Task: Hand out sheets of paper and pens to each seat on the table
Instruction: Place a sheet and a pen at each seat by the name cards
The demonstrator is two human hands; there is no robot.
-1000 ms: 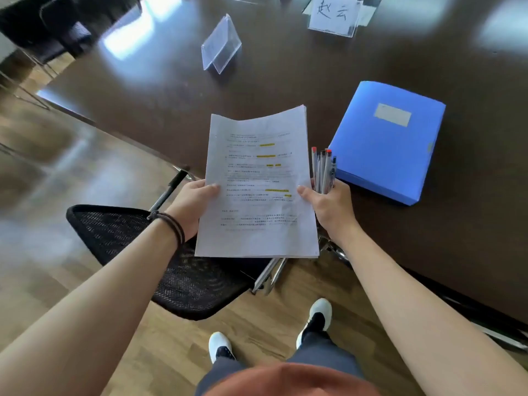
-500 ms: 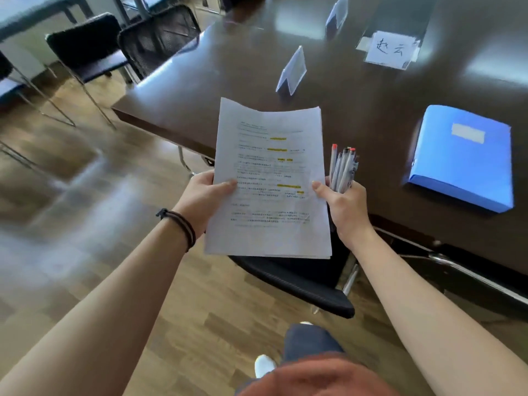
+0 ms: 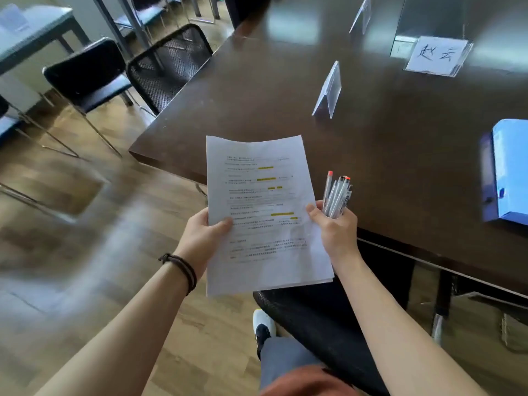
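A stack of printed sheets [image 3: 263, 207] with yellow highlights is held in front of me, over the near corner of the dark wooden table [image 3: 285, 90]. My left hand [image 3: 203, 235] grips the stack's left edge, thumb on top. My right hand [image 3: 335, 228] holds a bundle of several pens [image 3: 337, 195] upright in its curled fingers, and its thumb pinches the stack's right edge.
A clear name-card stand [image 3: 328, 92] and a labelled name card [image 3: 437, 55] sit on the table. A blue file box [image 3: 508, 170] lies at the right edge. A black mesh chair [image 3: 323, 315] is tucked below me; more chairs [image 3: 168, 67] stand at the table's left end.
I have walked left along the table: the blue box slid to the right edge of view and the table's left corner and chairs came into sight. Both hands keep the same hold.
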